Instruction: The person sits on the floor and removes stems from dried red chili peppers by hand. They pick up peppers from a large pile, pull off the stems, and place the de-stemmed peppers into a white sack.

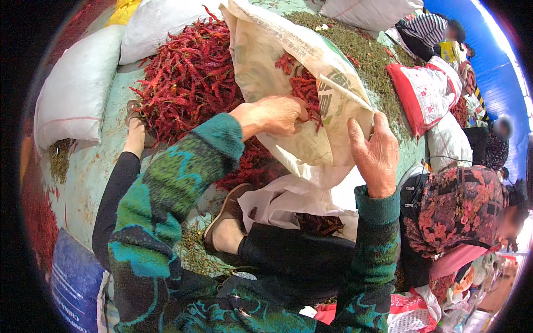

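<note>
A beige woven plastic sack (283,25) with printing on it lies before me, its mouth gaping towards me. Dried red chillies (306,87) show inside it. My right hand (374,154) pinches the sack's right rim between thumb and fingers. At the mouth, my left hand (277,114) is curled right beside the chillies; whether it holds any is hidden. A large heap of red chillies (191,70) spreads to the left of the sack, and more chillies lie under it. Below the sack, a white plastic bag (275,195) stands open with darker chillies (320,222) in it.
Full white sacks (75,87) stand at the left and back. Loose chilli stems (345,37) cover the floor behind the sack. A red-and-white sack (429,95) is at the right. Close on my right sits a person in a floral top (458,208); other people sit farther off.
</note>
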### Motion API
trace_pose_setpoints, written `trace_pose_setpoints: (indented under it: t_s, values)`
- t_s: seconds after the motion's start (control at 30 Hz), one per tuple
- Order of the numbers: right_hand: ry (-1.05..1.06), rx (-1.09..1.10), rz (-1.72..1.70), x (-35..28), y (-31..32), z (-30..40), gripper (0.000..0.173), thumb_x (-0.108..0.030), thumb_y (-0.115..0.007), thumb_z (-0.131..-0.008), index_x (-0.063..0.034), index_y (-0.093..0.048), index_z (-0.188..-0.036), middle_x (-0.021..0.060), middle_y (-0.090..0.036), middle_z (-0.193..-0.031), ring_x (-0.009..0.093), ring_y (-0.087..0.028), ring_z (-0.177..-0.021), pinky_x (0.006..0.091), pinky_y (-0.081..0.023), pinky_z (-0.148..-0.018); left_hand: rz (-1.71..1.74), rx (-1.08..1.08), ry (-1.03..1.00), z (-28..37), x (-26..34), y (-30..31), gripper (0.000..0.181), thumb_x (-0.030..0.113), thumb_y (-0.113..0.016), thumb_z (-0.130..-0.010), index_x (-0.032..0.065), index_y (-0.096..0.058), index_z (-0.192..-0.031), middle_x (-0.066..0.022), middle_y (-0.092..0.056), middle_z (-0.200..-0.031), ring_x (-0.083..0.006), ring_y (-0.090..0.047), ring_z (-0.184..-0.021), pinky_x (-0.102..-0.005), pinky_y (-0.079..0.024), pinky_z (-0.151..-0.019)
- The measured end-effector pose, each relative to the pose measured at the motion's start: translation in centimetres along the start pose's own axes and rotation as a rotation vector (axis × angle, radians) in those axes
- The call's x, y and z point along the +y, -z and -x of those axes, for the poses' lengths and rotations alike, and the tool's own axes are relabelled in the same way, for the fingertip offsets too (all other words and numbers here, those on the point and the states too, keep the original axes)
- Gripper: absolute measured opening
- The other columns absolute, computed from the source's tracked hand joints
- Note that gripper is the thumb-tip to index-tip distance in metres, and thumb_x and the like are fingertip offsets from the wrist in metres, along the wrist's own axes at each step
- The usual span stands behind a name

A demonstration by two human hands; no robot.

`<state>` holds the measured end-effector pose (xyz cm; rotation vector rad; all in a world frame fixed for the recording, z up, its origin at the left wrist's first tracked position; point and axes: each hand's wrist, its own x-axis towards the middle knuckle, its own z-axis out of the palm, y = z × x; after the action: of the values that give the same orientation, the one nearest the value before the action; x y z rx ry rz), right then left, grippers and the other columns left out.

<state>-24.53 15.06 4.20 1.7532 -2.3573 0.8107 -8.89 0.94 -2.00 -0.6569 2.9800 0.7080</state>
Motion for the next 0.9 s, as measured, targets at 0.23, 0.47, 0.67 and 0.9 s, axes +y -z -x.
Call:
trace_pose_setpoints:
  t_s: [0.23, 0.47, 0.67, 0.9]
  values:
    - [-0.080, 0.094, 0.024, -0.4, 1.3, 1.1, 0.037, -0.024, -0.059, -0.079, -0.0008, -0.052, -0.106, 0.0151, -0.057, -0.079, 0.030, -0.057, -0.072, 0.0387, -0.045, -0.064, 0.158, 0.654, -0.096, 11.1, 1.6, -1.9, 0.017, 0.006, -0.059, -0.074, -0.0023, -0.057, -0.088, -0.0176, -0.057, -0.084, -0.0331, -0.056, -0.078, -0.0367, -0.047, -0.068]
    - [0.438, 0.210, -0.134, -6.8, -2.4, 5.1, 0.025, -0.005, -0.054, -0.074, -0.0019, -0.052, -0.099, 0.0154, -0.052, -0.086, 0.032, -0.053, -0.077, 0.0385, -0.044, -0.063, 0.269, 0.687, 0.131, 18.9, 2.7, -7.1, 0.011, 0.005, -0.059, -0.075, -0.0026, -0.059, -0.083, -0.0156, -0.059, -0.079, -0.0300, -0.058, -0.073, -0.0346, -0.047, -0.066]
    - [0.585, 0.022, -0.184, -12.1, -7.4, 10.6, 0.031, -0.010, -0.057, -0.068, -0.0001, -0.050, -0.097, 0.0146, -0.049, -0.092, 0.031, -0.049, -0.083, 0.0406, -0.039, -0.071, 0.489, 0.742, 0.206, 20.4, 4.7, -9.1, 0.012, 0.008, -0.060, -0.073, -0.0002, -0.058, -0.081, -0.0175, -0.058, -0.077, -0.0337, -0.057, -0.073, -0.0370, -0.046, -0.063]
    - [0.533, -0.491, -0.252, -13.1, -13.5, 17.5, 0.013, -0.010, -0.057, -0.069, -0.0036, -0.051, -0.077, 0.0135, -0.050, -0.079, 0.031, -0.052, -0.077, 0.0410, -0.043, -0.064, 0.862, 0.479, 0.799, 27.2, 6.8, -17.1, 0.021, 0.014, -0.060, -0.078, -0.0038, -0.061, -0.089, -0.0168, -0.064, -0.081, -0.0231, -0.061, -0.077, -0.0343, -0.046, -0.069]
